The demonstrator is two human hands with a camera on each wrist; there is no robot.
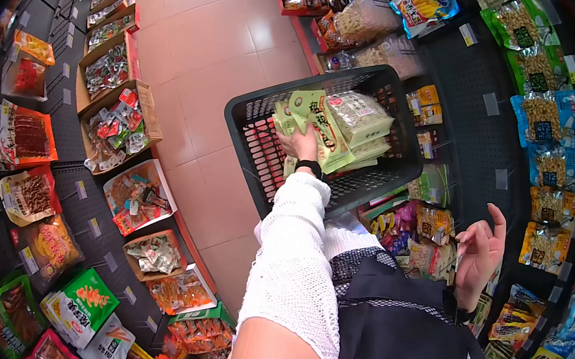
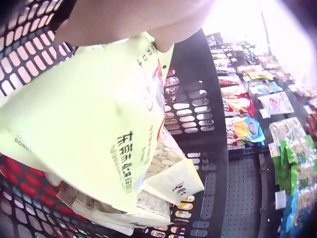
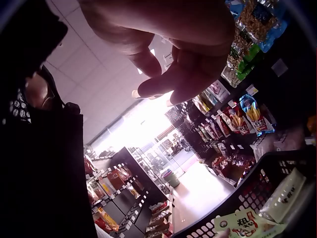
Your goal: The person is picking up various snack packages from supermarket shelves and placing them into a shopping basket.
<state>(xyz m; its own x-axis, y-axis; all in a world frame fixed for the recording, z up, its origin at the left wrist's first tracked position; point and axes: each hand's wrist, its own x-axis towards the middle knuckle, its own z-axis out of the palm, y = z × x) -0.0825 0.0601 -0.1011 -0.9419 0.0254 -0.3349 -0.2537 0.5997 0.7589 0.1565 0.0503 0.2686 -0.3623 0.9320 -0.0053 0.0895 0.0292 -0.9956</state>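
My left hand [image 1: 301,145], with a dark band at its wrist, is inside a black plastic shopping basket [image 1: 245,157]. It grips a pale green snack bag [image 1: 332,147] with printed characters; in the left wrist view the fingers [image 2: 143,22] are at the top edge of this bag [image 2: 84,119]. Beside and beneath it in the basket lie clear-fronted packs of pale seeds or nuts [image 1: 358,115]. Near the right-hand shelf my right hand [image 1: 480,256] is raised with loosely bent fingers and holds nothing.
Black shelving with hanging nut packets [image 1: 538,116] stands on the right. On the left, more snack bags [image 1: 23,133] hang above open cartons [image 1: 119,121] of small wrapped snacks. A tiled aisle floor [image 1: 212,31] runs ahead between the shelves. A dark bag [image 1: 398,324] hangs against the body.
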